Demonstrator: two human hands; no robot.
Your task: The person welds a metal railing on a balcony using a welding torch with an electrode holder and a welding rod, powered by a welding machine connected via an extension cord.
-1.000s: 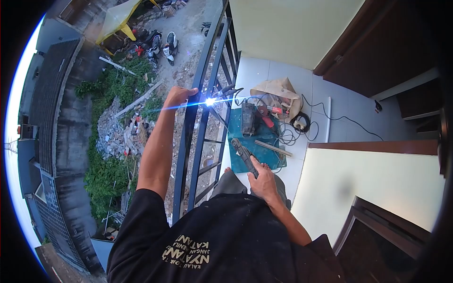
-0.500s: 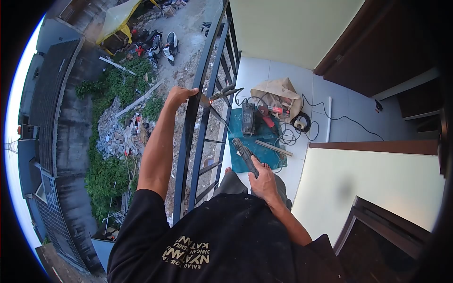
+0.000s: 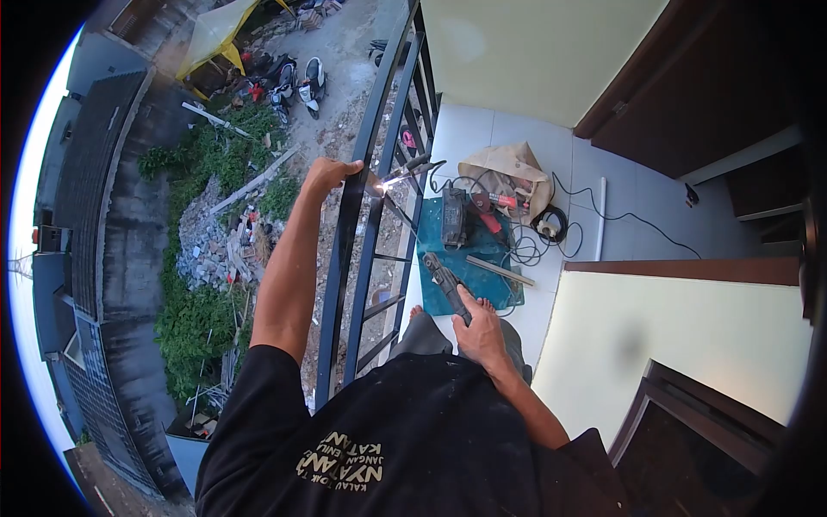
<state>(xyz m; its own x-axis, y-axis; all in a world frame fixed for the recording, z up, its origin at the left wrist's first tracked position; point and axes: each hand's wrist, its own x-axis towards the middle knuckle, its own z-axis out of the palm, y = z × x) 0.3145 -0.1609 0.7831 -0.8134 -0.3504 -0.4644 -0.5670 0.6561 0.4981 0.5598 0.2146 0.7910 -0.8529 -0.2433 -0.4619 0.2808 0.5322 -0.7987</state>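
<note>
My left hand (image 3: 330, 175) is closed on the top rail of the dark metal railing (image 3: 345, 226). In my right hand (image 3: 482, 332) is the handle of a black electrode holder (image 3: 445, 284). A thin rod runs from its tip up to the railing, where a bright glow (image 3: 382, 187) shows beside the inner bar. A clamp (image 3: 412, 168) with a black cable grips the railing close to that glow.
On the tiled balcony floor lie a teal mat (image 3: 439, 300), a dark welding machine (image 3: 453, 220), a red tool (image 3: 489, 221), a beige cloth bag (image 3: 508, 165), metal bars and coiled cables (image 3: 551, 226). Outside the railing, parked scooters (image 3: 312, 86) and rubble (image 3: 215, 246) lie far below.
The glow at the railing has grown brighter and lights up the clamp. The electrode holder has shifted very slightly. My left hand stays on the rail.
</note>
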